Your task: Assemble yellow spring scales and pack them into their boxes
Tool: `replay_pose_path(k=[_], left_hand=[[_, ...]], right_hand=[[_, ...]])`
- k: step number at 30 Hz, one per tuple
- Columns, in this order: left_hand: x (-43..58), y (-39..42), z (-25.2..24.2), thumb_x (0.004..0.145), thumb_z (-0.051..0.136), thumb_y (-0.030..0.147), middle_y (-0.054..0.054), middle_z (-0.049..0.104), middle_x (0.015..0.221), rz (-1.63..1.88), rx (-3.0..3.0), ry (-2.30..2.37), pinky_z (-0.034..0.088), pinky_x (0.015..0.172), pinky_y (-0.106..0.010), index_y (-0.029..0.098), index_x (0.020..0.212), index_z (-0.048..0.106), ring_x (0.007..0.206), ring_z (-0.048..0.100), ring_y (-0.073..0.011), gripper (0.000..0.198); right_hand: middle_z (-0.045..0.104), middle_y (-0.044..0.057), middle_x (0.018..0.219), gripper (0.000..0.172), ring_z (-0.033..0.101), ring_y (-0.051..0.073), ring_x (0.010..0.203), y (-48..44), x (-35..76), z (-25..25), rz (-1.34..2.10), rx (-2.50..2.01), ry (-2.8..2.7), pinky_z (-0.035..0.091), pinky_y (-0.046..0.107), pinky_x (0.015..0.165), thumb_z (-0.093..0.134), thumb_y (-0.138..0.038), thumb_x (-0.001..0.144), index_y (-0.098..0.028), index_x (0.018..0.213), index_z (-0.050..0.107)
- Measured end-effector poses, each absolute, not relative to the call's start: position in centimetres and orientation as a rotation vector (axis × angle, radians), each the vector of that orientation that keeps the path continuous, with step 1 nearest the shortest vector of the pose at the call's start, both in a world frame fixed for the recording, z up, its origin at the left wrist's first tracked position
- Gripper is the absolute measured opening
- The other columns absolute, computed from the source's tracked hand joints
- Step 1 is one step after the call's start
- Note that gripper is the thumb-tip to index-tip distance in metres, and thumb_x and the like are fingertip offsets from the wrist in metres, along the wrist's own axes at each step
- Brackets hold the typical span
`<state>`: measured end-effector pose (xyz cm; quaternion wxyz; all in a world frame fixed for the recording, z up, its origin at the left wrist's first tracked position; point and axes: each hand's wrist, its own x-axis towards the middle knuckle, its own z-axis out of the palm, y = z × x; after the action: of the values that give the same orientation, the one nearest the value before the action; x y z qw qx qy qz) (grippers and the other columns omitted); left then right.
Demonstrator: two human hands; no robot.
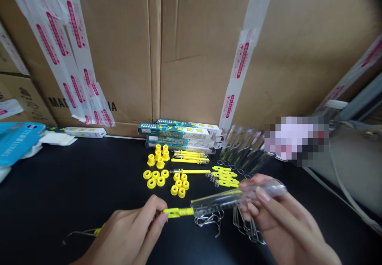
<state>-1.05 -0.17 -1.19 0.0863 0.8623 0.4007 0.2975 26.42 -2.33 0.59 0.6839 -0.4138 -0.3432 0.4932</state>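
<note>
The held tube (219,202) is colourless and see-through, the rod (188,211) bright yellow, matching the stepped caps (160,163). Wire hooks (209,219) gleam silver on a black tabletop (47,189). Slim boxes (176,130) pair teal and white with yellow characters; whitish tape (243,54) repeats crimson labels across brown cardboard (197,66); a packet (19,141) is bright blue.

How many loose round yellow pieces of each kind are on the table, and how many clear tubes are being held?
Tall flanged caps: 6
Flat rings: 5
Small sleeves: 6
Clear tube in the right hand: 1
Total: 18
</note>
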Motion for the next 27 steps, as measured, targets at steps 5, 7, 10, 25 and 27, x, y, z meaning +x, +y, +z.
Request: replay_pose_path(k=[5, 7, 10, 25, 27], left_hand=[[-0.9, 0.0, -1.2, 0.109, 0.037, 0.025, 0.014, 0.059, 0.057, 0.880, 2.577, 1.173, 0.040, 0.040, -0.021, 0.030, 0.097, 0.045, 0.044, 0.068, -0.0108, 0.015], [-0.9, 0.0, -0.9, 0.108, 0.039, 0.023, 0.012, 0.066, 0.064, 0.920, 2.594, 1.159, 0.046, 0.046, -0.019, 0.030, 0.098, 0.047, 0.052, 0.072, -0.0111, 0.015], [-0.9, -0.3, -0.6, 0.105, 0.039, 0.024, 0.006, 0.074, 0.078, 1.110, 2.682, 1.138, 0.056, 0.058, -0.020, 0.031, 0.104, 0.052, 0.066, 0.078, -0.0155, 0.015], [-1.2, -0.7, -3.6, 0.100, 0.047, 0.009, -0.004, 0.070, 0.127, 1.223, 2.459, 1.031, 0.065, 0.088, -0.020, 0.034, 0.137, 0.050, 0.112, 0.075, -0.0189, 0.045], [-1.2, -0.7, -3.4, 0.099, 0.051, 0.010, -0.002, 0.072, 0.121, 1.222, 2.438, 1.105, 0.065, 0.086, -0.019, 0.034, 0.131, 0.054, 0.108, 0.077, -0.0178, 0.041]], right_hand=[[0.077, 0.005, 0.090, 0.015, 0.071, 0.019, 0.070, -2.6, 25.3, 0.2, 1.180, -0.902, -0.888, 0.062, 0.029, 0.063, 0.086, -0.033, 0.085, -0.030, 0.098, 0.081], [0.078, 0.005, 0.090, 0.015, 0.071, 0.019, 0.071, -2.8, 24.8, 0.3, 1.182, -0.934, -0.932, 0.062, 0.029, 0.065, 0.087, -0.035, 0.084, -0.029, 0.097, 0.081], [0.077, 0.004, 0.087, 0.017, 0.071, 0.019, 0.072, -2.9, 24.4, 0.3, 1.191, -0.996, -0.946, 0.062, 0.027, 0.068, 0.088, -0.038, 0.083, -0.026, 0.092, 0.080], [0.075, 0.004, 0.083, 0.017, 0.071, 0.020, 0.072, -2.2, 25.2, 0.1, 1.173, -0.994, -0.971, 0.062, 0.029, 0.069, 0.087, -0.037, 0.084, -0.026, 0.095, 0.079], [0.075, 0.004, 0.084, 0.018, 0.071, 0.020, 0.072, -2.2, 25.2, 0.0, 1.161, -1.001, -0.980, 0.062, 0.029, 0.069, 0.087, -0.038, 0.084, -0.026, 0.096, 0.079]])
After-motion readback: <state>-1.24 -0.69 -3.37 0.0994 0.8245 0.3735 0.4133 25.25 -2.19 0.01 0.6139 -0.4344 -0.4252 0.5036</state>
